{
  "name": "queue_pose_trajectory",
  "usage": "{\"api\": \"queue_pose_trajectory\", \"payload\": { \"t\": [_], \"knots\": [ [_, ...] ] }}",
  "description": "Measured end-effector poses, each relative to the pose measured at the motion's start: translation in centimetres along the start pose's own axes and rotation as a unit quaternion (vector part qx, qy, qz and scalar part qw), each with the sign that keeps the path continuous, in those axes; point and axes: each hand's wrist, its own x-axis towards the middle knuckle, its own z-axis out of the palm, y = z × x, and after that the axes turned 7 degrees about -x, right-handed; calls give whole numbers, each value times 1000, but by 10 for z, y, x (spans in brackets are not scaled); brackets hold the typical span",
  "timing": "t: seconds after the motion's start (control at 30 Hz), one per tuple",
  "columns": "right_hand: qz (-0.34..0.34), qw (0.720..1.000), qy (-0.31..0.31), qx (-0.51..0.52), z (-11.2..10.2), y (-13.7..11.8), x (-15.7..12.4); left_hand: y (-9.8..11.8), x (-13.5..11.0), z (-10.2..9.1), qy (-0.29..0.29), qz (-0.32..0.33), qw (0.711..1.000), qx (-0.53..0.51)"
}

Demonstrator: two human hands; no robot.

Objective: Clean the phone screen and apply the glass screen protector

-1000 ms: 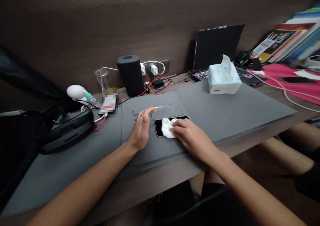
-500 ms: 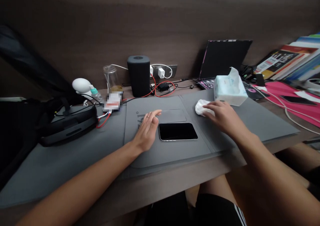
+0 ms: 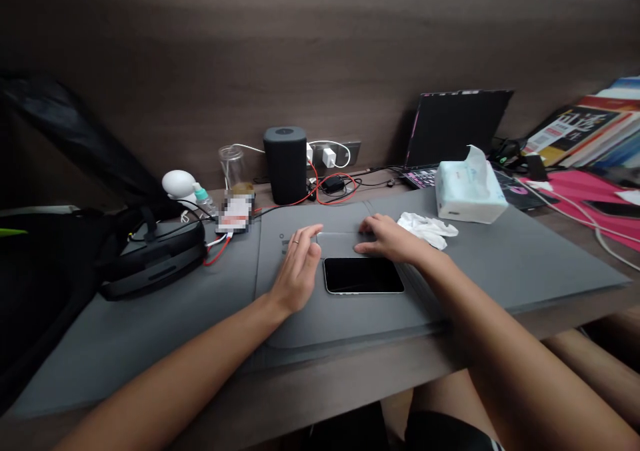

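Note:
A phone with a dark screen lies flat on the grey desk mat. Just behind it rests a thin clear rectangular sheet, perhaps a screen protector. At the sheet's left end is my left hand, fingers stretched out and a ring on one of them; whether it touches the sheet I cannot tell. Over the sheet's right end, my right hand has its thumb and curled fingers apart, with nothing visible held. A crumpled white tissue lies on the mat behind my right wrist.
A tissue pack stands at the right, before an open laptop. Behind are a black speaker, a glass jar and cables. A headset sits left; books lean far right.
My right hand has let go of the tissue, which now lies spread out on the mat, and has moved left to the clear sheet. The left hand stays by the sheet's left end.

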Motion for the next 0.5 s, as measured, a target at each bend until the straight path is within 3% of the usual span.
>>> {"api": "queue_pose_trajectory", "payload": {
  "t": [0.13, 0.27, 0.4, 0.5],
  "knots": [
    [-18, 1000, -1, 5, -15, 0, -5, 1, 0, -1, 8, 8, 1000, 6],
    [-81, 993, 84, 32, -26, 0, -32, 3, 0, -1, 13, 2, 1000, 26],
    [-110, 982, 146, 49, -20, -3, -70, 1, 0, 0, 9, -6, 999, 36],
    [-132, 979, 146, 57, -7, -5, -95, 1, 0, 1, -25, -29, 997, 63]
  ]
}}
